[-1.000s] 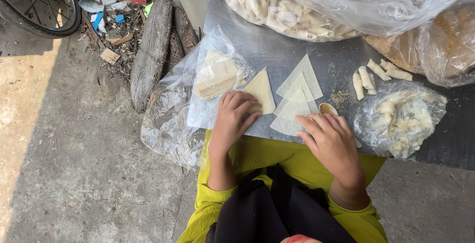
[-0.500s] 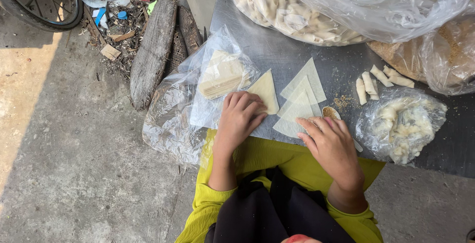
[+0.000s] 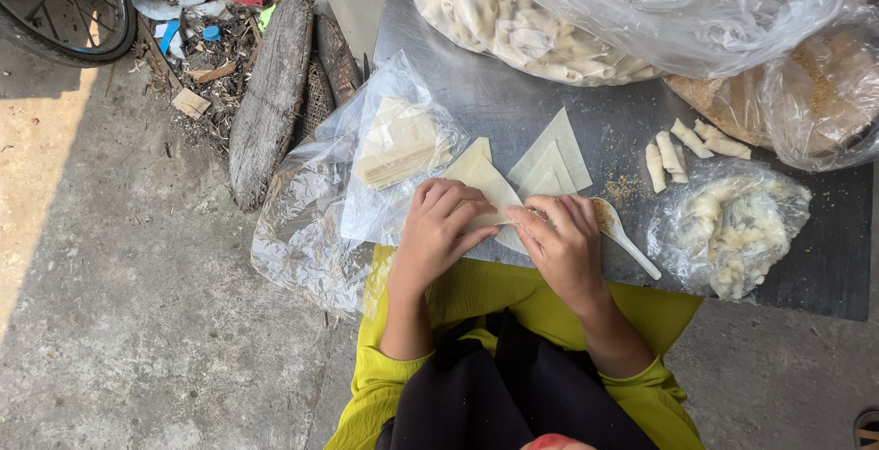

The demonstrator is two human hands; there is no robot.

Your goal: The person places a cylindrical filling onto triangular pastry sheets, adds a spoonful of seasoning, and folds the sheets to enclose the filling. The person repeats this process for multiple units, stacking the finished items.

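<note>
Grey metal tabletop (image 3: 513,102) carries, at its far edge, a large clear bag of finished rolls (image 3: 586,20); nearer, a plastic-wrapped stack of pastry sheets (image 3: 398,150) lies at left and a small bag of pale filling (image 3: 728,226) at right. Both forearms reach forward from yellow sleeves, wrists bent down, hands side by side at the near table edge. Left hand (image 3: 439,226) is curled, fingers pinching the triangular wrapper (image 3: 481,175). Right hand (image 3: 563,239) is likewise curled, fingertips pressing that wrapper's near edge. White plastic spoon (image 3: 627,239) lies just beside the right hand.
</note>
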